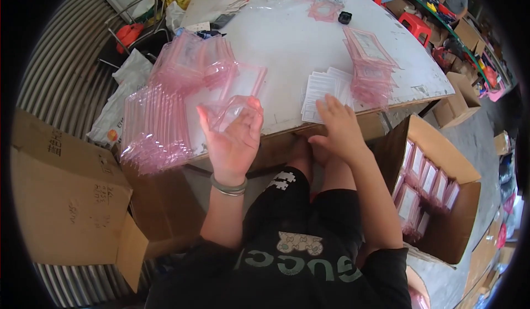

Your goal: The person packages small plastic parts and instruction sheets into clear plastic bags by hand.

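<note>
My left hand [236, 140], palm up with a bangle at the wrist, has a clear pink-edged plastic pouch [232, 109] between its thumb and fingers. My right hand [339, 124] is at the table's near edge with its fingers spread and holding nothing. Its fingertips overlap a fanned stack of white printed cards [316, 91]. Left of my left hand lie a long row of pink pouches [154, 124] and a heaped pile of them [190, 60]. Beyond the cards on the right rises a stack of pouches with white inserts [370, 60].
The white table [276, 38] carries a small black object [345, 17] and more pouches [324, 10] farther back. An open carton [464, 209] of filled pouches stands at my right, a large cardboard box [66, 193] at my left. Red stools [415, 27] and a person [455, 0] are beyond.
</note>
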A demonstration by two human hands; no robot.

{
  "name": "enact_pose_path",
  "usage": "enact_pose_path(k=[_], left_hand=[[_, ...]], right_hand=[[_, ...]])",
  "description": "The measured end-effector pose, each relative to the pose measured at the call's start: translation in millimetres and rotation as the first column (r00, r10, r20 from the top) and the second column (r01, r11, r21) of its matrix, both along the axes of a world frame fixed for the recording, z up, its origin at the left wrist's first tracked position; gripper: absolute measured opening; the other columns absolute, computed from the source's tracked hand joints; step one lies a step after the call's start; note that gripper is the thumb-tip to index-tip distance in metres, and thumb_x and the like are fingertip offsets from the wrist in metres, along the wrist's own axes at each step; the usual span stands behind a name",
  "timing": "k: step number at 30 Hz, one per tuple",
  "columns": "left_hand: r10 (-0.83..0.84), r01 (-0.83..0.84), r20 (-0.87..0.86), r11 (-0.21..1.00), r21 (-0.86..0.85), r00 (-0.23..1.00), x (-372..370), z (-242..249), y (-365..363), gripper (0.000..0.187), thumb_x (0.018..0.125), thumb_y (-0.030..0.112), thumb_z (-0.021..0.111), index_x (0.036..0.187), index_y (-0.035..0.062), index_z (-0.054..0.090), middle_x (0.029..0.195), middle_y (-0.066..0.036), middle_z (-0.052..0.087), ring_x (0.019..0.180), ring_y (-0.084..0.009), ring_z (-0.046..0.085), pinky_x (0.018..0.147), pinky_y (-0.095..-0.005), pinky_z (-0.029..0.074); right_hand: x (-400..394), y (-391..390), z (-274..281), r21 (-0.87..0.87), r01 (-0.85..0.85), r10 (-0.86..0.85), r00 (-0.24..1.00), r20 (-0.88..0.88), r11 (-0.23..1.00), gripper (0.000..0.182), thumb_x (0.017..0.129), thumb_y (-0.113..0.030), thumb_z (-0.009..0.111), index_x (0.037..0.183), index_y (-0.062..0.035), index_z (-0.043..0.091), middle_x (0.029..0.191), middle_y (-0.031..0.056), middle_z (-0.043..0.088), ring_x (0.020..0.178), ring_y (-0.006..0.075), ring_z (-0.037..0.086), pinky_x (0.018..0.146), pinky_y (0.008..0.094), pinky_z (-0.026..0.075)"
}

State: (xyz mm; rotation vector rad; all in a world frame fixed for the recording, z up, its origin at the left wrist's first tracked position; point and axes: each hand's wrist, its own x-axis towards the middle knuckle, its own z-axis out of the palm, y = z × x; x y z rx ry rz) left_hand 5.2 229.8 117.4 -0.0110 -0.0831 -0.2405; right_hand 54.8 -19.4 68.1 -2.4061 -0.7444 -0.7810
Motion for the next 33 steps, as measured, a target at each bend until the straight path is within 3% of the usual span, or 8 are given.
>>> enact_pose_path(k=[3, 6, 15, 18, 21, 23, 25, 33], left_hand=[[0.010, -0.010, 0.012, 0.998, 0.056, 1.000, 1.7, -10.0, 5.7, 0.096, 0.084, 0.064, 0.069, 0.133, -0.0120, 0.038, 0.128, -0.022, 0.053, 0.125, -0.0348, 0.052, 0.111, -0.0458, 0.045], [-0.067, 0.059, -0.045, 0.986, -0.156, 0.997, 0.7, -12.7, 12.5, 0.104, 0.075, 0.057, 0.081, 0.139, -0.0084, 0.033, 0.133, -0.021, 0.047, 0.130, -0.0361, 0.045, 0.116, -0.0476, 0.040], [-0.065, 0.067, 0.016, 0.990, -0.122, 0.998, 3.3, -10.8, 4.6, 0.102, 0.076, 0.056, 0.081, 0.138, -0.0086, 0.033, 0.134, -0.021, 0.046, 0.130, -0.0363, 0.045, 0.116, -0.0485, 0.039], [-0.046, 0.037, -0.054, 0.988, -0.152, 0.997, 2.1, -9.6, 6.0, 0.100, 0.076, 0.057, 0.080, 0.138, -0.0078, 0.035, 0.134, -0.021, 0.046, 0.130, -0.0370, 0.045, 0.116, -0.0482, 0.040], [0.076, -0.076, -0.048, 0.997, 0.003, 0.996, -0.5, -4.0, 1.7, 0.092, 0.087, 0.067, 0.062, 0.131, -0.0120, 0.043, 0.127, -0.023, 0.052, 0.122, -0.0367, 0.052, 0.111, -0.0462, 0.046], [0.109, -0.107, -0.053, 0.994, 0.038, 0.993, 0.3, -3.4, 2.0, 0.088, 0.089, 0.067, 0.059, 0.129, -0.0102, 0.047, 0.126, -0.023, 0.053, 0.122, -0.0366, 0.052, 0.111, -0.0467, 0.046], [0.122, -0.119, -0.064, 0.991, 0.055, 0.990, -1.8, -6.1, 2.6, 0.086, 0.088, 0.066, 0.062, 0.130, -0.0076, 0.048, 0.129, -0.023, 0.051, 0.123, -0.0370, 0.050, 0.111, -0.0482, 0.044], [0.056, -0.073, 0.080, 0.972, 0.223, 0.995, -9.1, -3.3, -4.6, 0.090, 0.089, 0.078, 0.046, 0.131, -0.0020, 0.050, 0.135, -0.024, 0.051, 0.122, -0.0388, 0.052, 0.106, -0.0531, 0.043]], right_hand=[[11.8, -1.4, -8.8, -0.157, -0.014, 0.025, 0.997, 0.069, 0.988, 0.019, 0.081, -0.016, 0.072, 0.096, -0.0052, 0.070, 0.104, 0.0161, 0.072, 0.098, 0.0354, 0.068, 0.087, 0.0441, 0.053], [9.9, -3.3, 11.9, -0.154, -0.092, 0.036, 0.942, -0.335, 0.984, 0.007, 0.082, -0.013, 0.067, 0.083, -0.0061, 0.068, 0.087, 0.0148, 0.071, 0.084, 0.0349, 0.069, 0.077, 0.0455, 0.053], [25.8, -7.6, -0.2, -0.056, -0.059, 0.063, 0.996, 0.067, 0.997, 0.005, 0.078, -0.008, 0.063, 0.075, -0.0082, 0.068, 0.069, 0.0123, 0.065, 0.068, 0.0344, 0.064, 0.063, 0.0480, 0.048], [23.5, -13.5, -2.6, 0.054, -0.077, 0.087, 0.966, -0.242, 0.996, 0.008, 0.078, -0.004, 0.063, 0.077, -0.0095, 0.069, 0.075, 0.0102, 0.068, 0.073, 0.0309, 0.066, 0.065, 0.0449, 0.048], [9.6, -19.1, 37.7, 0.055, 0.078, -0.088, 0.976, 0.198, 0.995, 0.013, 0.081, -0.001, 0.062, 0.086, -0.0086, 0.071, 0.083, 0.0099, 0.072, 0.080, 0.0305, 0.068, 0.071, 0.0410, 0.052], [-26.9, -14.1, 83.4, 0.369, -0.018, -0.069, 0.973, 0.219, 0.929, 0.023, 0.080, 0.004, 0.061, 0.098, -0.0061, 0.071, 0.092, 0.0125, 0.074, 0.085, 0.0308, 0.069, 0.075, 0.0368, 0.053], [-50.6, -12.6, 112.9, 0.644, -0.484, 0.432, 0.866, 0.252, 0.593, 0.029, 0.077, 0.006, 0.064, 0.104, -0.0021, 0.070, 0.092, 0.0164, 0.073, 0.082, 0.0312, 0.070, 0.073, 0.0360, 0.053], [-66.9, 0.3, 133.4, 0.157, -0.502, 0.404, 0.815, 0.415, 0.850, 0.022, 0.073, -0.006, 0.070, 0.094, 0.0003, 0.068, 0.090, 0.0163, 0.073, 0.074, 0.0278, 0.071, 0.057, 0.0330, 0.052]])
